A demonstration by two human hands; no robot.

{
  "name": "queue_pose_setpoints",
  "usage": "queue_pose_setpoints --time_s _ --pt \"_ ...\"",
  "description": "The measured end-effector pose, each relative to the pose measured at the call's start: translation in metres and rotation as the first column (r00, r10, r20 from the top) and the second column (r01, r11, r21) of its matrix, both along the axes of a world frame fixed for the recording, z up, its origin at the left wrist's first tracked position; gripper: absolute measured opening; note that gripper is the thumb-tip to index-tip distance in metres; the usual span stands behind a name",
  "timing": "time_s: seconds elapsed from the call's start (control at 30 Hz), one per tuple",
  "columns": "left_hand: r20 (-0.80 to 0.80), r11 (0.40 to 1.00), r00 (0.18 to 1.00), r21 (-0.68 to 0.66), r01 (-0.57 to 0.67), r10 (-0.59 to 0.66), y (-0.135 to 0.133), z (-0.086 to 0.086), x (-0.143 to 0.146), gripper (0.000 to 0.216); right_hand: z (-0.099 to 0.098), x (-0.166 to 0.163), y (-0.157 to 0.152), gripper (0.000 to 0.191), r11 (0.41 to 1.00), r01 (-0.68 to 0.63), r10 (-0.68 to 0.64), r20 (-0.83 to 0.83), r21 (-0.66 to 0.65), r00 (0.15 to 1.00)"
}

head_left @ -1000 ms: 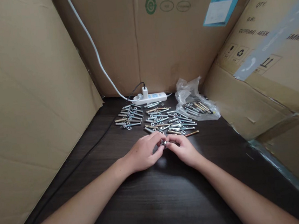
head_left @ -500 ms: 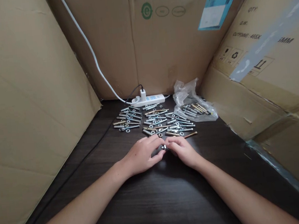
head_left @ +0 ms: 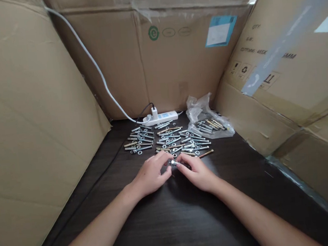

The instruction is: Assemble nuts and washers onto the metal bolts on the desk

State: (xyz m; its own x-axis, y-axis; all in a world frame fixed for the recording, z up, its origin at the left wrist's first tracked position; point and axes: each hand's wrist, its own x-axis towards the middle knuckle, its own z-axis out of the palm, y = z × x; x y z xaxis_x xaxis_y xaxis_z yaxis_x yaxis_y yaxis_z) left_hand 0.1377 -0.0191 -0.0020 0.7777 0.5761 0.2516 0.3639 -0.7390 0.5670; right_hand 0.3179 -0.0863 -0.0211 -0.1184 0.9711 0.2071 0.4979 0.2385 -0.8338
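Observation:
In front of the laid-out hardware, my two hands meet over the dark table. A small shiny metal bolt with a nut on it (head_left: pixel 173 162) shows between their fingertips. My right hand (head_left: pixel 196 170) pinches the bolt from the right, thumb and index finger pressed on it; much of its length is hidden by the fingers. My left hand (head_left: pixel 153 173) curls around the other end, its fingers above and its thumb below, in a loose hold. Just beyond the hands lie rows of bolts, metal sleeves and washers (head_left: pixel 170 141), silver and brass-coloured.
A clear plastic bag (head_left: pixel 196 110) with more bolts (head_left: pixel 210 125) lies at the back right. Behind the rows is a white power strip (head_left: pixel 166 117) with a white cable (head_left: pixel 97 69) and a black cord (head_left: pixel 104 167). Cardboard walls (head_left: pixel 108 58) enclose the table (head_left: pixel 168 223) on three sides.
The camera view has tilted and shifted slightly, so the surroundings appear lower. The left thumb and fingers are a little farther apart, and more of the bolt and nut shows.

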Motion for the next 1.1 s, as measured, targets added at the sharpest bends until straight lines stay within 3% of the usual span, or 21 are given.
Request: queue_pose_setpoints --time_s 0.13,0.27,0.4,0.53,0.73,0.9,1.0,1.1 --pt "0.044 0.996 0.997 -0.06 -0.064 0.067 0.005 -0.005 -0.001 0.022 0.009 0.01 0.004 0.013 0.986 0.026 -0.06 0.205 0.164 0.977" --pt "0.05 0.988 0.991 -0.105 -0.117 0.123 0.011 -0.009 -0.002 0.021 0.017 0.058 0.025 0.017 0.924 0.177 -0.31 0.396 0.339 0.864" --pt "0.048 0.986 0.992 -0.129 -0.106 0.113 0.013 -0.01 -0.003 0.019 0.02 0.128 0.056 0.023 0.791 0.54 -0.603 0.512 0.288 0.611" --pt "0.033 0.989 0.995 -0.124 -0.086 0.09 0.013 -0.008 -0.004 0.02 0.013 0.176 0.08 0.028 0.695 0.676 -0.676 0.542 0.244 0.499" --pt "0.001 0.991 0.993 -0.066 -0.121 0.121 0.019 -0.007 -0.006 0.016 -0.001 0.197 0.097 0.024 0.674 0.726 -0.638 0.604 0.137 0.478" --pt "-0.042 0.988 0.988 -0.04 -0.148 0.147 0.023 -0.011 -0.007 0.016 -0.002 0.2 0.097 0.025 0.683 0.719 -0.625 0.613 0.131 0.483" --pt "-0.069 0.983 0.98 0.009 -0.184 0.184 0.026 -0.015 -0.008 0.016 0.007 0.191 0.093 0.026 0.7 0.692 -0.638 0.59 0.176 0.495" --pt "-0.079 0.975 0.973 0.076 -0.21 0.216 0.03 -0.018 -0.01 0.017 0.016 0.162 0.086 0.028 0.751 0.612 -0.629 0.549 0.247 0.551"
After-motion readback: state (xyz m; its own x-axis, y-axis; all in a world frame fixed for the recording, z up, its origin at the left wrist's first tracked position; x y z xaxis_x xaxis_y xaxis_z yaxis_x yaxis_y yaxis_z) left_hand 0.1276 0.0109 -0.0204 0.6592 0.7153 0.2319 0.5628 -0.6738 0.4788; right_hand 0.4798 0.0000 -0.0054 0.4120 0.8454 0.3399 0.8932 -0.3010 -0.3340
